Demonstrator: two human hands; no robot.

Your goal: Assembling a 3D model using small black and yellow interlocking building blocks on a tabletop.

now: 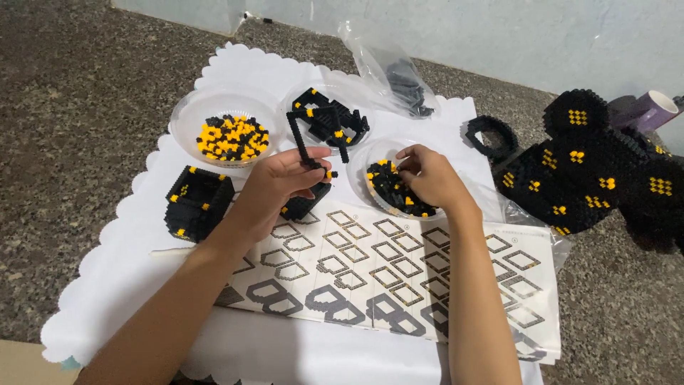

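Observation:
My left hand (274, 187) is raised over the white mat and pinches a thin L-shaped strip of black bricks (301, 137) between thumb and fingers. My right hand (431, 178) reaches into a clear round dish (360, 165) of small black and yellow bricks, fingertips down among the pieces; whether it has one pinched is hidden. An instruction sheet (399, 274) printed with brick-outline diagrams lies under both forearms. A half-built black box with yellow dots (198, 200) sits left of my left hand.
Two more clear dishes stand behind: one with yellow and black bricks (229, 135), one with black sub-assemblies (329, 120). A plastic bag of black parts (402, 80), a black ring (492, 135), a large black-and-yellow brick model (591, 171) and a purple mug (648, 110) are at right.

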